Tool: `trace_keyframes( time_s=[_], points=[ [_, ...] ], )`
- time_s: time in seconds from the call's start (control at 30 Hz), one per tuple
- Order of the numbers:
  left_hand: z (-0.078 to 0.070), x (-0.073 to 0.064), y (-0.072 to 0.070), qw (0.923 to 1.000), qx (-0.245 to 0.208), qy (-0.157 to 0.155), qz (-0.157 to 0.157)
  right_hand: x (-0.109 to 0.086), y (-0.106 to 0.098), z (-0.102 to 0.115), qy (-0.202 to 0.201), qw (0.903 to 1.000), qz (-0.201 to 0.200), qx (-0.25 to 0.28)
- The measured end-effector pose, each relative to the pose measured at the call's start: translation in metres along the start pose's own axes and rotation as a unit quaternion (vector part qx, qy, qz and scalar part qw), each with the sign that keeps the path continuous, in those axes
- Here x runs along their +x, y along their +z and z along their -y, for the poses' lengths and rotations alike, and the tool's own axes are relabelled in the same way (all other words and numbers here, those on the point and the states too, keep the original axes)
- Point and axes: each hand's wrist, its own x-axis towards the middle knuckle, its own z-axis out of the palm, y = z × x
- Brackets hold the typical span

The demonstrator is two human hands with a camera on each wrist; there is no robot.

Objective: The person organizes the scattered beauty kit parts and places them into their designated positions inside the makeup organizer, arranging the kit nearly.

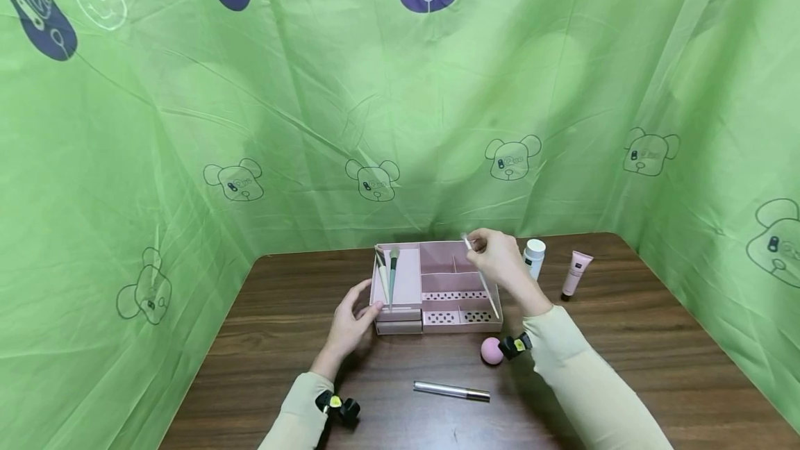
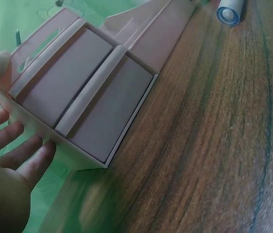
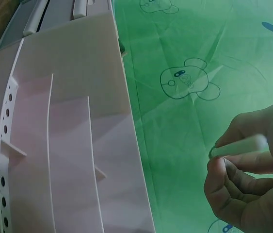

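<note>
A pink makeup organizer (image 1: pixel 462 328) stands on the table, with two front drawers (image 2: pixel 102 102) on its left side and open compartments on its right. My left hand (image 1: pixel 350 321) holds its front left corner, thumb over the top rim and fingers against the outer side wall. Two makeup brushes (image 1: pixel 392 273) lie in the organizer's top left tray. Above the right compartments, my right hand (image 1: pixel 496 255) pinches a slim pale makeup brush (image 1: pixel 487 290) between thumb and fingers, slanted with its lower end toward the front. In the right wrist view, the brush's pale handle (image 3: pixel 240 147) shows blurred.
A silver tube with a dark end (image 1: pixel 451 391) lies in front of the organizer. Near my right wrist sits a pink ball-shaped sponge (image 1: pixel 492 351). A white bottle (image 1: pixel 534 255) and a pink squeeze tube (image 1: pixel 576 275) stand on the right. Green cloth (image 1: pixel 375 123) hangs behind the table.
</note>
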Motion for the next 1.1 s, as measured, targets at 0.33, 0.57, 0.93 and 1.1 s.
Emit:
trace_keyframes(
  time_s=[0.33,0.57,0.93,1.1],
  points=[
    [0.001,-0.001,0.001,1.0000,-0.004,0.003,-0.002,0.007,0.010,0.018,0.000,1.0000,0.009,0.000],
    [0.003,0.000,0.000,1.0000,-0.006,0.003,-0.004,0.013,0.019,0.027,0.005,0.9999,0.012,0.006],
    [0.002,0.000,-0.001,1.0000,-0.001,-0.005,-0.005,0.020,0.031,0.035,0.024,0.9995,0.021,0.001],
    [0.002,0.000,-0.001,1.0000,0.000,-0.006,-0.002,0.021,0.033,0.039,0.034,0.9990,0.030,0.005]
  ],
)
